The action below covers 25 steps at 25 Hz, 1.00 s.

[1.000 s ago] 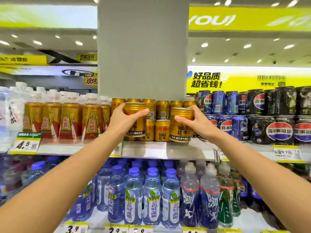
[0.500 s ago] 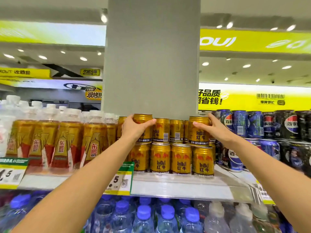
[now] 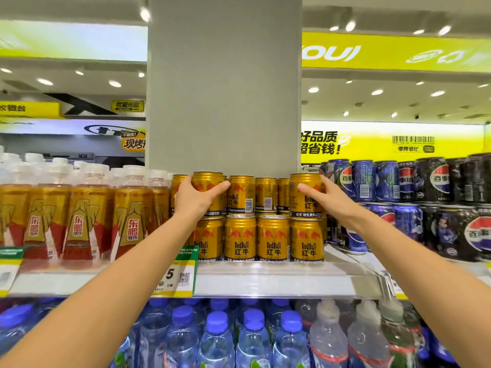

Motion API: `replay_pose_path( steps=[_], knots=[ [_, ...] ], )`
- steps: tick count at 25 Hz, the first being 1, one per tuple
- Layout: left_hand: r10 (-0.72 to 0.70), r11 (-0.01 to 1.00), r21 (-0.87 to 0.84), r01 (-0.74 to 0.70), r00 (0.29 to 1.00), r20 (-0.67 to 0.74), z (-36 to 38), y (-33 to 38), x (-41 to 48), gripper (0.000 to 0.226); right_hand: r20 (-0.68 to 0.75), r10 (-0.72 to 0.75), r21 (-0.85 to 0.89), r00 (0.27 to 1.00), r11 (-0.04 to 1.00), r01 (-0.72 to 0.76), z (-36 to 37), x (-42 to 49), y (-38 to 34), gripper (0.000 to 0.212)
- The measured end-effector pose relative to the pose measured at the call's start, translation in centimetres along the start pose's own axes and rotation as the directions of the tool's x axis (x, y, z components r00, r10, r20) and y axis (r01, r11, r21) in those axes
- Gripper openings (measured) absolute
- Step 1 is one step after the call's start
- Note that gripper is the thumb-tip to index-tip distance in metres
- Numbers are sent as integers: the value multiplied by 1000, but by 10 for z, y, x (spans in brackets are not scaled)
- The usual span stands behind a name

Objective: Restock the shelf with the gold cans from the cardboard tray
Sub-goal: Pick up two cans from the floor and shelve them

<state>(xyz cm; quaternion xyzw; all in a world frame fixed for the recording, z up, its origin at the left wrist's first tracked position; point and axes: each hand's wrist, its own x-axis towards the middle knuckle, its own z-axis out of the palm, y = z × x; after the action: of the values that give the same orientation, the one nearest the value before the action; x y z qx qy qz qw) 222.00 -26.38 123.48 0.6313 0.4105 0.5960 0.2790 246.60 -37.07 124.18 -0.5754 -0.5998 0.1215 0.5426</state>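
Gold Red Bull cans stand two layers high on the shelf (image 3: 265, 281). My left hand (image 3: 195, 199) wraps around a gold can (image 3: 208, 181) at the left end of the upper layer, resting on a lower can. My right hand (image 3: 322, 196) grips another gold can (image 3: 305, 195) at the right end of the upper layer, also sitting on a lower can. Between them stand more upper-layer cans (image 3: 241, 193). The front lower row (image 3: 273, 239) shows several cans. The cardboard tray is out of view.
Bottles with gold and red labels (image 3: 82, 216) fill the shelf to the left. Blue and dark Pepsi cans (image 3: 414, 205) are stacked to the right. A grey pillar (image 3: 224, 88) rises behind the cans. Blue-capped water bottles (image 3: 218, 338) fill the lower shelf. A price tag (image 3: 176, 277) hangs at the edge.
Both hands lifted their gold cans from in front of the shelf onto the second layer; each can now rests on a lower can. The view has moved closer and tilted up.
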Motion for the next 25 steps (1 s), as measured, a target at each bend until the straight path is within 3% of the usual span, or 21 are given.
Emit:
replay_pose_path(
  steps=[3, 5, 8, 10, 12, 15, 18, 21, 25],
  knots=[
    [16, 1000, -10, -16, 1000, 21, -1, -4, -6, 104, 41, 94, 63, 995, 993, -96, 2, -2, 5, 108],
    [35, 999, -7, -35, 999, 23, -4, -4, -10, 99, 56, 108, 83, 993, 990, -112, 5, -6, 3, 96],
    [119, 992, 46, -120, 993, 23, -16, 4, -19, 94, -127, -30, -14, 991, 1000, 28, 3, -12, -5, 89],
    [186, 977, 97, -189, 982, 39, -26, 8, -28, 93, -236, -197, -160, 952, 974, 162, 4, -25, -17, 85],
    [249, 949, 181, -259, 966, 77, -38, 8, -48, 92, -255, -333, -329, 908, 912, 243, 11, -45, -24, 79],
    [309, 887, 302, -348, 935, 172, -51, -3, -89, 93, -164, -440, -525, 883, 797, 300, 23, -86, -28, 81],
    [270, 861, 362, -357, 925, 269, -54, -22, -140, 95, -12, -390, -669, 921, 687, 282, 39, -126, -10, 94],
    [199, 867, 388, -312, 932, 304, -45, -42, -195, 94, 110, -247, -733, 963, 635, 246, 47, -173, 19, 105],
    [94, 845, 456, -281, 916, 390, -29, -70, -278, 93, 154, -98, -776, 983, 605, 181, 46, -245, 67, 111]
  ],
)
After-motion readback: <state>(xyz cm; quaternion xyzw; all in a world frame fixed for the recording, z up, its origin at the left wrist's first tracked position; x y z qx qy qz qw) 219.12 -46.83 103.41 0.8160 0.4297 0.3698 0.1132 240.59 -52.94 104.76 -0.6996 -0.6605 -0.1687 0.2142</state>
